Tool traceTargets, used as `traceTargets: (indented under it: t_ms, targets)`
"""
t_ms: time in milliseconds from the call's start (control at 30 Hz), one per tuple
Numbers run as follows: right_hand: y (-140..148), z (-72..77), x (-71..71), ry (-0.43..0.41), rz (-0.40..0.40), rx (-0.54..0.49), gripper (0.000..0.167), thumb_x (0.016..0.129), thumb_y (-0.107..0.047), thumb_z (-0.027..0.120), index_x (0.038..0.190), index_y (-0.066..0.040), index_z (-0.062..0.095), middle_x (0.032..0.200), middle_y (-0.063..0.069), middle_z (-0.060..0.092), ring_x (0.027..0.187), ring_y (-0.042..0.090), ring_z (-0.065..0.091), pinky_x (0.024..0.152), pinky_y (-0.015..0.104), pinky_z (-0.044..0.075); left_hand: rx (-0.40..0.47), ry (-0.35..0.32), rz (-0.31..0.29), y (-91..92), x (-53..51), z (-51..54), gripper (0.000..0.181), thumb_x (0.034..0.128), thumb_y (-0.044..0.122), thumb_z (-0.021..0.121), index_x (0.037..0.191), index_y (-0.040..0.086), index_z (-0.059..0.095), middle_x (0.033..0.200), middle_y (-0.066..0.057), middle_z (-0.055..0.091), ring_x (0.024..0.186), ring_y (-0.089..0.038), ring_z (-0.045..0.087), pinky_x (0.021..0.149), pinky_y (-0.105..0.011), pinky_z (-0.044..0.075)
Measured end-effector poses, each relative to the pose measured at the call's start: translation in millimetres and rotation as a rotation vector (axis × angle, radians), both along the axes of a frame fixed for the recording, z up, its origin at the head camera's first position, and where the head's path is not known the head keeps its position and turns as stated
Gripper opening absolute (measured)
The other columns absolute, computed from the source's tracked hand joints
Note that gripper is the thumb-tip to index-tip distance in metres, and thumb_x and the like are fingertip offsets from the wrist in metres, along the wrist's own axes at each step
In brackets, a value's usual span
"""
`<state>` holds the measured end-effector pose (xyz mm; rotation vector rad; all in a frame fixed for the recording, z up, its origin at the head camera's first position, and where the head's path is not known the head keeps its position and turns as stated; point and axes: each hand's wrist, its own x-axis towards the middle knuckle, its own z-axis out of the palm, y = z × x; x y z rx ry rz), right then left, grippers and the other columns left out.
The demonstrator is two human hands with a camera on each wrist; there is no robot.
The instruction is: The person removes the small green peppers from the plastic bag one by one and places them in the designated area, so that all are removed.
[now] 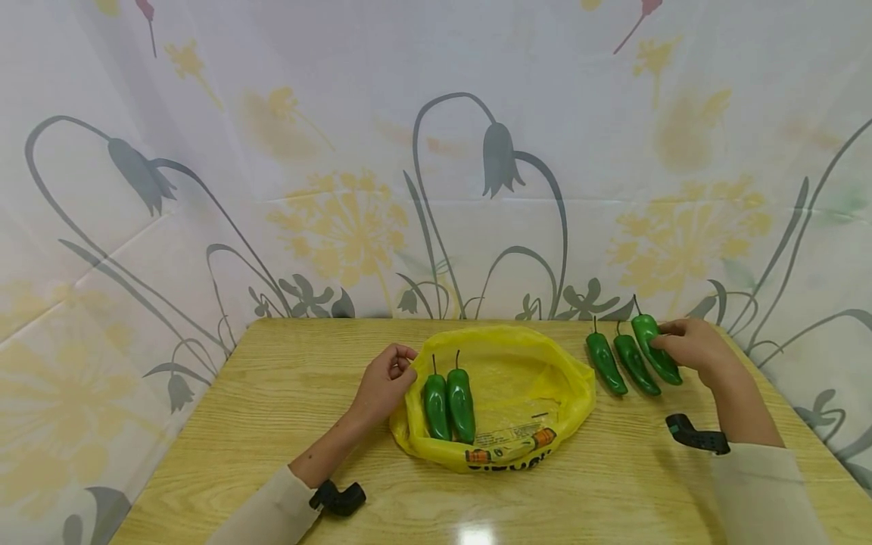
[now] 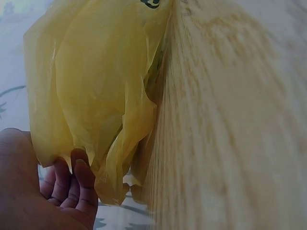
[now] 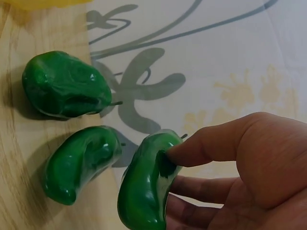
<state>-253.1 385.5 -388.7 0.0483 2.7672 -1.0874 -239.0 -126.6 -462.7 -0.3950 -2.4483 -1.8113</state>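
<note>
A yellow plastic bag (image 1: 507,339) lies with its mouth spread wide on the table; two glossy green peppers (image 1: 450,405) lie side by side in its left part. At the bag's left rim, my left hand (image 1: 388,384) holds the plastic with curled fingers, seen also in the left wrist view around the yellow bag (image 2: 96,72). My right hand (image 1: 700,352) pinches the rightmost green pepper (image 1: 654,347) between thumb and fingers; the right wrist view shows that pepper (image 3: 144,187) tilted in the grip. Its underside is hidden.
Two more green peppers, one nearer the bag (image 1: 605,363) and one in the middle (image 1: 636,365), lie right of the bag. The wooden table (image 1: 272,409) ends at a flower-patterned curtain (image 1: 341,151) behind. Wrist cameras sit on both arms.
</note>
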Motion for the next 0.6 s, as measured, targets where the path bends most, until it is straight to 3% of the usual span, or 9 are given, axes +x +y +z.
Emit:
traceTargets:
  t_ms: [600]
  targets:
    - [8.7, -10.4, -4.8, -0.081, -0.004, 0.043, 0.062, 0.108, -0.015, 0.045, 0.145, 0.031, 0.03, 0.144, 0.053, 0.033, 0.127, 0.068, 0.044, 0.098, 0.066, 0.05, 0.004, -0.008, -0.017, 0.1, 1.7, -1.9, 0.021, 0.0997, 0.001, 0.058, 0.119, 0.004, 0.065, 0.09, -0.007, 0.057, 0.062, -0.009, 0.041, 0.059, -0.023, 0.038]
